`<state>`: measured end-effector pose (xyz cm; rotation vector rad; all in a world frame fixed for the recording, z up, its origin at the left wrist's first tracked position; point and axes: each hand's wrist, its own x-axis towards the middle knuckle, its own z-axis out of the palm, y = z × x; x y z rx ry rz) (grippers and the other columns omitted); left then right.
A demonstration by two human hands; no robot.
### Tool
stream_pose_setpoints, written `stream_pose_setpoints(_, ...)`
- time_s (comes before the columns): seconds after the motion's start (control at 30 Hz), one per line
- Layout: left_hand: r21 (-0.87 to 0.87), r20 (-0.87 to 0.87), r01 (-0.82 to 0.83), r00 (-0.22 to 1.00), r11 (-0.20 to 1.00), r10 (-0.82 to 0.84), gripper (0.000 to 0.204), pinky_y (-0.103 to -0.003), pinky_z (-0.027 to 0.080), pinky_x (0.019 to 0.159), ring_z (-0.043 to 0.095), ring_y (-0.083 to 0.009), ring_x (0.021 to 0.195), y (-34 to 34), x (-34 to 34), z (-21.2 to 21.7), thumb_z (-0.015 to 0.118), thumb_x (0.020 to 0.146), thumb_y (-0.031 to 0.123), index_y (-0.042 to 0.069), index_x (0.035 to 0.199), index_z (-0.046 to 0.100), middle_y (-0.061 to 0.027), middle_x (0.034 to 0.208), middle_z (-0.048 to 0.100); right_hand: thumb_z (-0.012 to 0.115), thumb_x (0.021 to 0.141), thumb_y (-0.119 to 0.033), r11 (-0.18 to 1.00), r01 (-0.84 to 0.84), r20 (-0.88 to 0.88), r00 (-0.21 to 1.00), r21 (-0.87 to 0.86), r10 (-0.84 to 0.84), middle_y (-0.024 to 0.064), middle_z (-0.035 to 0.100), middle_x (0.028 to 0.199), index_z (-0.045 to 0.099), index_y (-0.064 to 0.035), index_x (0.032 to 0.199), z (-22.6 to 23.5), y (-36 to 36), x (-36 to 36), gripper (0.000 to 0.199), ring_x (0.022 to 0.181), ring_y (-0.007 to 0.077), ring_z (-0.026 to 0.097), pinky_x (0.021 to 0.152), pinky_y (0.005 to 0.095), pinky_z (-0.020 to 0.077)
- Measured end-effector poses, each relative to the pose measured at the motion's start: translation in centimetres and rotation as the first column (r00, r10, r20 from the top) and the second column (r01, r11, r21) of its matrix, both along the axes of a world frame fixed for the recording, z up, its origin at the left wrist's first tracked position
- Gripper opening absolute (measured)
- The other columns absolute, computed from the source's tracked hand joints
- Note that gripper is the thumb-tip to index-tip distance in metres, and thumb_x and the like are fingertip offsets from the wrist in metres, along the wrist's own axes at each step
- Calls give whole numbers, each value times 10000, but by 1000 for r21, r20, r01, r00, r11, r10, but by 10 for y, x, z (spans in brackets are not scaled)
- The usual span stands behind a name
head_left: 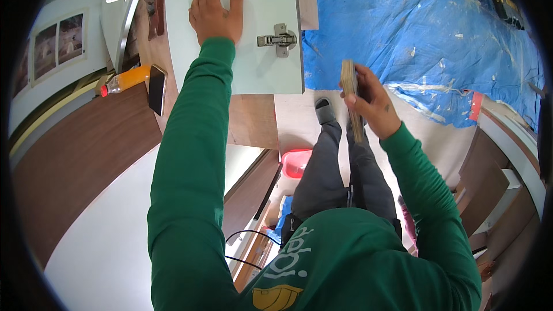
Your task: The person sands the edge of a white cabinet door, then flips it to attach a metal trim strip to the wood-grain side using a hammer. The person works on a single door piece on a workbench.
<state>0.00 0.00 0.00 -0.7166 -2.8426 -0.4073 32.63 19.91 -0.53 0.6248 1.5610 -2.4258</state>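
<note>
My left hand (216, 16) lies flat with fingers spread on a pale cabinet door panel (253, 72). A metal concealed hinge (280, 40) is fixed near the panel's right edge, to the right of that hand. Off to the right of the panel, my right hand (373, 101) grips a narrow, flat wooden block (350, 95), its layered edge facing up. The block is held in the air above my legs, apart from the panel. My right hand's lower fingers are partly hidden behind it.
A black phone (156, 90) and a bottle of orange drink (128, 80) lie left of the panel. Blue tarpaulin (391, 29) covers the floor at the far right. A red basin (296, 163) sits by my legs. Brown boards (489, 196) stand at the right.
</note>
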Motion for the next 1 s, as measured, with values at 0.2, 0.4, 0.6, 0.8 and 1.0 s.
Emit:
stream_pose_setpoints(0.2,33,-72,45,996,998,-42,698,-487,220,1252,336,-355,1507,-8,-7,-11,559,985,575,99,1495,523,-182,1609,420,793,919,-297,960,145,-230,969,238,-89,119,610,1326,409,-35,1550,-22,-10,-58,784,1186,184,588,1045,327,477)
stream_pose_setpoints(0.4,80,-68,70,996,994,-65,698,-470,295,1223,391,-370,1478,-6,-5,-7,578,986,570,81,1483,539,-207,1579,459,715,984,-349,928,121,-265,964,352,-25,105,651,1247,468,-34,1505,-23,2,-110,657,1112,165,612,977,322,511)
stream_pose_setpoints(0.6,75,-83,77,994,994,-71,726,-484,254,1236,371,-369,1490,-6,-6,-8,564,980,602,85,1489,534,-201,1584,455,677,1025,-328,940,80,-248,969,331,4,161,622,1378,399,-46,1584,-18,18,-160,685,1199,167,587,957,299,523)
stream_pose_setpoints(0.8,60,-60,53,997,997,-49,754,-484,205,1253,321,-355,1519,-9,-5,-11,527,982,636,98,1510,511,-170,1616,420,729,990,-310,908,147,-391,920,393,20,114,654,1306,512,-49,1517,-34,-9,-112,627,1127,165,622,989,334,519)
stream_pose_setpoints(1.0,63,-73,60,996,996,-55,752,-480,181,1263,298,-349,1530,-10,-5,-12,521,985,636,105,1518,502,-166,1628,400,752,976,-326,876,110,-373,924,469,83,104,651,1306,518,-43,1512,-24,-1,-108,649,1141,144,619,1004,324,517)
